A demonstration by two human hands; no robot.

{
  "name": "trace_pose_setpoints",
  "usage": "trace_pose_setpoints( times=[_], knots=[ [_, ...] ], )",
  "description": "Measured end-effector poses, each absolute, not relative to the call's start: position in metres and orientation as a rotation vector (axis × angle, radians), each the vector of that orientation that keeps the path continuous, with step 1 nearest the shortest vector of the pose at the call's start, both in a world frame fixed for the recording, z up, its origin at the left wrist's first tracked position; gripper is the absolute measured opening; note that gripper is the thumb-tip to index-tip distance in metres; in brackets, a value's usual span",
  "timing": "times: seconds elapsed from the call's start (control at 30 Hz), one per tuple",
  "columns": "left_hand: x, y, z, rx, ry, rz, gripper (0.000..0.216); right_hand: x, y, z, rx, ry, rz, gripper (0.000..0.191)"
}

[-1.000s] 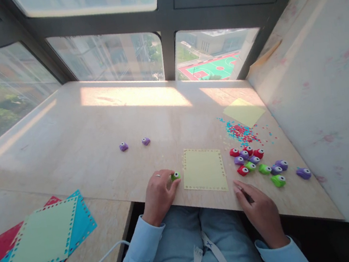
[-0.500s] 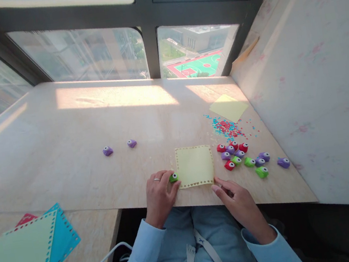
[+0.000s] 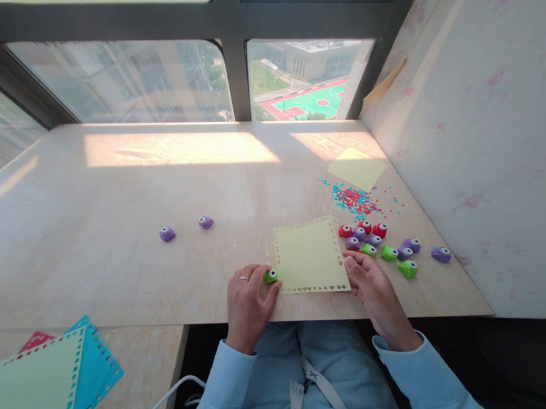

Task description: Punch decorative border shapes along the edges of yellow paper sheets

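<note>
A yellow paper square [image 3: 309, 257] with punched edges lies near the front of the table [image 3: 99, 210]. My left hand [image 3: 247, 301] is closed on a small green punch [image 3: 271, 276] that sits at the paper's left edge. My right hand [image 3: 373, 282] rests at the paper's right edge, its fingers on the sheet's lower right corner. Just right of that hand lies a cluster of red, purple and green punches [image 3: 378, 241].
Two purple punches [image 3: 185, 228] lie apart at mid-table. Red and blue paper bits [image 3: 354, 198] and a plain yellow sheet [image 3: 357, 169] sit at the back right. Punched green, blue and red sheets [image 3: 35, 397] are stacked at lower left. A wall stands on the right.
My right hand moved from the table's front edge up to the yellow paper's right side and the sheet shifted slightly. My left hand stayed on the green punch.
</note>
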State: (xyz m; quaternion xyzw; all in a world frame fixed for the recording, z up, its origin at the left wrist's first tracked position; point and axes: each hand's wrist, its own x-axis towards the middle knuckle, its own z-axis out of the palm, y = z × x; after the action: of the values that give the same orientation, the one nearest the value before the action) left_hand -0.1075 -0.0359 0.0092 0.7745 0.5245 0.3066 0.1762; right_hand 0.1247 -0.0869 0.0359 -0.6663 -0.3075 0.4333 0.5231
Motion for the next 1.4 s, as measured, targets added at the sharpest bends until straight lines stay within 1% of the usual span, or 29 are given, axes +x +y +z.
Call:
trace_pose_setpoints(
  times=[0.07,0.13,0.3,0.4,0.6,0.73,0.9,1.1,1.4],
  knots=[
    [-0.108,-0.036,0.009,2.189,1.484,0.867,0.020,0.131,-0.081,0.039,-1.672,-0.789,1.006,0.073],
    [-0.108,-0.035,0.010,2.180,1.480,0.869,0.020,0.136,-0.075,0.042,-1.755,-0.891,1.013,0.071],
    [-0.111,-0.032,0.015,2.052,1.418,0.907,0.023,0.140,-0.068,0.042,-1.942,-1.061,0.928,0.043],
    [-0.113,-0.029,0.019,1.868,1.395,0.901,0.026,0.140,-0.069,0.036,-1.929,-1.108,0.899,0.036],
    [-0.115,-0.015,0.027,1.557,1.411,0.766,0.036,0.142,-0.076,0.028,-1.853,-1.193,0.767,0.034],
    [-0.117,-0.004,0.032,1.470,1.332,0.688,0.039,0.143,-0.077,0.031,-1.823,-1.137,0.746,0.039],
    [-0.118,-0.001,0.035,1.559,1.333,0.612,0.034,0.145,-0.079,0.032,-1.770,-1.010,0.873,0.047],
    [-0.117,0.001,0.027,1.572,1.338,0.625,0.027,0.140,-0.082,0.027,-1.718,-0.905,0.994,0.045],
    [-0.118,0.005,0.029,1.558,1.291,0.607,0.025,0.141,-0.082,0.023,-1.742,-0.866,0.987,0.050]
  ],
)
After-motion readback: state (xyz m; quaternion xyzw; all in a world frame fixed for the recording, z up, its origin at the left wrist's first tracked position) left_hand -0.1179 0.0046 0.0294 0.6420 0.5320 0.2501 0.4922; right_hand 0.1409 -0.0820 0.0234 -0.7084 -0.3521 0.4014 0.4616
